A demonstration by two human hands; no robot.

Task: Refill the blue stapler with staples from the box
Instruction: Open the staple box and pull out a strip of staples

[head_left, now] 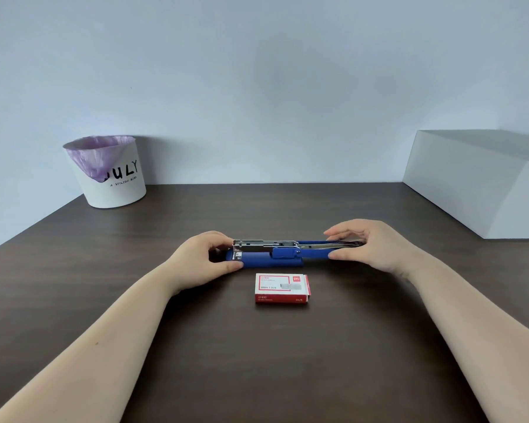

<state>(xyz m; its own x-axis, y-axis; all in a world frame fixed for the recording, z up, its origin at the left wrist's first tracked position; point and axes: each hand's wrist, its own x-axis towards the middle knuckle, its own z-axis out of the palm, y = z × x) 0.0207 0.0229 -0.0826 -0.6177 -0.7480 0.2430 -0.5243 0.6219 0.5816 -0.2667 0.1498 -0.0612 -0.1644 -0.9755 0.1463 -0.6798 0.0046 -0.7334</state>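
Note:
The blue stapler (275, 257) lies swung fully open on the dark wooden table, its metal staple channel on the left and its blue top arm folded out flat to the right. My left hand (202, 261) grips the front end of the stapler's base between thumb and fingers. My right hand (370, 248) pinches the end of the folded-out top arm. The red and white staple box (281, 287) lies shut on the table just in front of the stapler, touching neither hand.
A white bin (110, 175) with a purple liner stands at the back left of the table (257, 361). A large white box (483, 184) occupies the back right corner. A pale wall runs behind.

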